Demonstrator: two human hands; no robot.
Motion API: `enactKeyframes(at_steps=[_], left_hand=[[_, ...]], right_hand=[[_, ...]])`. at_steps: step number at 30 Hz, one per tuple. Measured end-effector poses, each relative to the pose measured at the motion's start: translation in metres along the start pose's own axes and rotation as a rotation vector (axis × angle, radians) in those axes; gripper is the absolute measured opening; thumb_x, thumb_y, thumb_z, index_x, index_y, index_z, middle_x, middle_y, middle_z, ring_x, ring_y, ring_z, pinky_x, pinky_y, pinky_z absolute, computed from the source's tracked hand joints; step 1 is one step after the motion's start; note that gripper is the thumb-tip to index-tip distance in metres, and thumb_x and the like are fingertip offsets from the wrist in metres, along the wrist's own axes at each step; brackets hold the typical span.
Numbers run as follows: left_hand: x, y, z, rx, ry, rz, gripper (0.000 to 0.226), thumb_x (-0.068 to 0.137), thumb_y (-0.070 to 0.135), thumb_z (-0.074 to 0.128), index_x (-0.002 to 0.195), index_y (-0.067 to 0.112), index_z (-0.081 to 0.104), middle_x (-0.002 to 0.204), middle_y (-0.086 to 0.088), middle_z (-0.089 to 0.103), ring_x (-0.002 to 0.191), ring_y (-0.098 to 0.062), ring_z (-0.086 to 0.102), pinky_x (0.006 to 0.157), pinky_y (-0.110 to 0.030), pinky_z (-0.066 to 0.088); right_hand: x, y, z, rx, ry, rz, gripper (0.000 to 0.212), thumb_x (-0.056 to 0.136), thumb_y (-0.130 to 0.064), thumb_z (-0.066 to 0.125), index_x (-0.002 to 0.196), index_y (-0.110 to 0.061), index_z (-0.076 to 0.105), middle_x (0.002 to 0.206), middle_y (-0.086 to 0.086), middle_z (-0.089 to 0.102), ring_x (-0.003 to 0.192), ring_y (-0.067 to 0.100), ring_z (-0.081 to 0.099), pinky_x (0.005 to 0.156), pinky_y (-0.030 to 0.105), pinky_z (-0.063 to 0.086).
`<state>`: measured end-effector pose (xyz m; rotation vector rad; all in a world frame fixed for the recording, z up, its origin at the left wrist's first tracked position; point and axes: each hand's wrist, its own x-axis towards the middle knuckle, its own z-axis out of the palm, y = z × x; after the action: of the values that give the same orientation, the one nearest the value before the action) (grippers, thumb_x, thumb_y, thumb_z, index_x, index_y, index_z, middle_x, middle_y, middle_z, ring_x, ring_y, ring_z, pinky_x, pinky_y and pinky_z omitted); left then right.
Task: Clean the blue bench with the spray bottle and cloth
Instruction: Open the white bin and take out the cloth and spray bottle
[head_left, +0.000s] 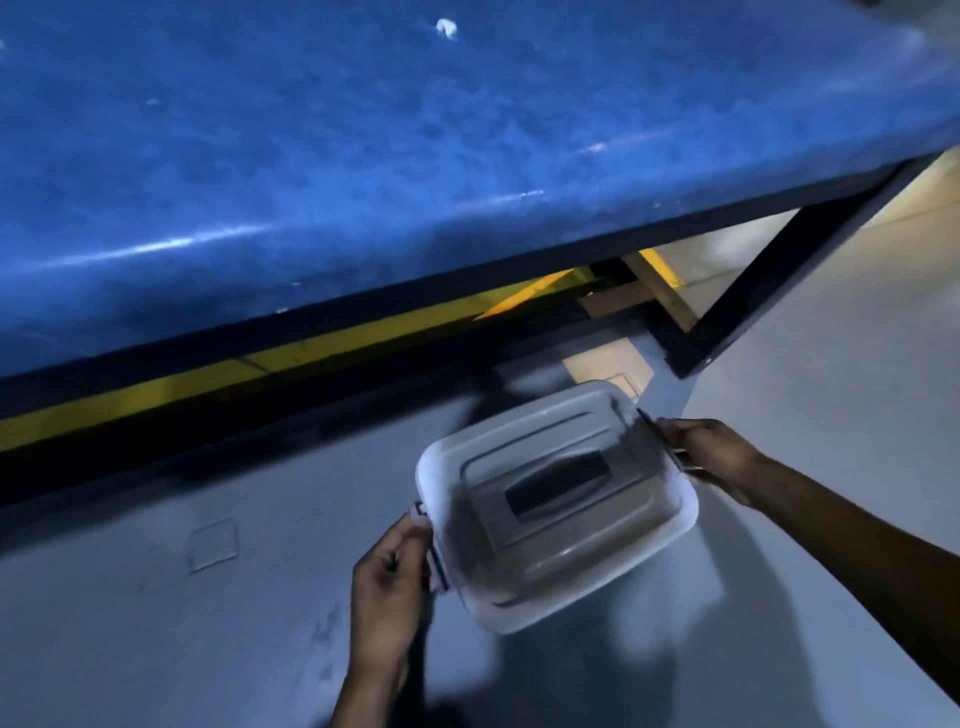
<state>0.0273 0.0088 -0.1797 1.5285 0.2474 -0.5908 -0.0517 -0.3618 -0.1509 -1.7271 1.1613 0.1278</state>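
Both hands grip a lidded white plastic storage box (558, 499) in the lower centre of the frame: the left hand (387, 587) is closed on the latch at its near-left end, the right hand (714, 457) on the latch at its far-right end. This looks like the opening step, fetching supplies; neither spray bottle nor cloth is visible. Next, the latches likely need unclipping and the lid lifting. The blue bench (363, 156) fills the upper frame, its glossy seat mottled and smudged, with pale specks.
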Motion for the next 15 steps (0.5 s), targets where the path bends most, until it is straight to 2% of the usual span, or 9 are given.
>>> enactKeyframes(at_steps=[2,4,5,6,8,9,11,13,15], left_hand=[[0.000,0.001,-0.002,-0.007,0.068,-0.023,0.021,0.102,0.027,0.063,0.120,0.024,0.073,0.125,-0.002,0.074,0.113,-0.017,0.067,0.108,-0.041,0.049],[-0.003,0.014,0.006,0.161,0.199,0.126,0.040,0.102,0.029,0.062,0.142,0.029,0.058,0.147,0.001,0.061,0.129,-0.013,0.058,0.118,-0.040,0.041],[-0.006,0.026,0.014,0.308,0.218,0.279,0.044,0.101,0.033,0.062,0.145,0.030,0.054,0.149,0.004,0.058,0.132,-0.013,0.055,0.117,-0.037,0.041],[-0.006,0.035,0.026,0.482,0.167,0.444,0.046,0.101,0.036,0.061,0.146,0.031,0.053,0.148,0.006,0.056,0.133,-0.013,0.054,0.113,-0.033,0.041],[-0.004,0.043,0.055,0.756,-0.056,0.711,0.050,0.103,0.041,0.057,0.151,0.030,0.048,0.147,0.006,0.056,0.133,-0.014,0.053,0.107,-0.031,0.044],[-0.001,0.043,0.069,0.894,-0.156,0.778,0.052,0.104,0.045,0.053,0.153,0.029,0.046,0.147,0.003,0.057,0.133,-0.017,0.054,0.106,-0.034,0.047],[0.004,0.042,0.092,1.157,-0.255,0.835,0.056,0.103,0.051,0.044,0.152,0.024,0.048,0.144,-0.003,0.061,0.130,-0.029,0.059,0.100,-0.043,0.052],[0.008,0.041,0.106,1.295,-0.300,0.846,0.047,0.100,0.047,0.046,0.139,0.023,0.057,0.135,-0.004,0.062,0.121,-0.034,0.061,0.091,-0.046,0.052],[0.011,0.041,0.111,1.341,-0.282,0.877,0.029,0.097,0.040,0.054,0.120,0.024,0.063,0.122,-0.003,0.063,0.112,-0.034,0.061,0.083,-0.046,0.051]], right_hand=[[0.002,0.004,-0.012,0.119,0.032,0.089,0.023,0.099,-0.025,0.059,0.110,-0.012,0.075,0.096,0.011,0.074,0.084,0.021,0.065,0.079,0.035,0.057],[-0.004,0.005,-0.021,0.207,0.075,0.100,0.024,0.099,-0.028,0.061,0.110,-0.010,0.072,0.096,0.010,0.072,0.084,0.022,0.065,0.072,0.029,0.055],[-0.007,0.005,-0.024,0.223,0.072,0.084,0.023,0.099,-0.027,0.061,0.110,-0.010,0.072,0.098,0.010,0.072,0.085,0.022,0.065,0.072,0.028,0.055],[-0.011,0.004,-0.025,0.221,0.048,0.066,0.023,0.099,-0.026,0.061,0.111,-0.011,0.072,0.099,0.009,0.072,0.087,0.021,0.065,0.074,0.028,0.055],[-0.015,0.002,-0.025,0.171,-0.002,0.024,0.022,0.098,-0.025,0.061,0.112,-0.013,0.073,0.100,0.009,0.074,0.086,0.019,0.064,0.076,0.025,0.055],[-0.016,-0.001,-0.025,0.145,-0.010,0.006,0.021,0.099,-0.023,0.060,0.111,-0.014,0.074,0.102,0.009,0.074,0.085,0.017,0.064,0.075,0.023,0.054],[-0.017,-0.004,-0.024,0.121,-0.050,-0.030,0.022,0.101,-0.019,0.055,0.111,-0.016,0.074,0.107,0.009,0.075,0.085,0.016,0.066,0.070,0.020,0.053],[-0.016,-0.009,-0.024,0.152,-0.107,-0.038,0.025,0.103,-0.013,0.050,0.115,-0.014,0.072,0.114,0.012,0.073,0.090,0.019,0.067,0.071,0.022,0.056],[-0.016,-0.012,-0.022,0.244,-0.165,0.021,0.026,0.103,-0.013,0.049,0.119,-0.009,0.069,0.120,0.014,0.071,0.098,0.024,0.064,0.079,0.027,0.057]])
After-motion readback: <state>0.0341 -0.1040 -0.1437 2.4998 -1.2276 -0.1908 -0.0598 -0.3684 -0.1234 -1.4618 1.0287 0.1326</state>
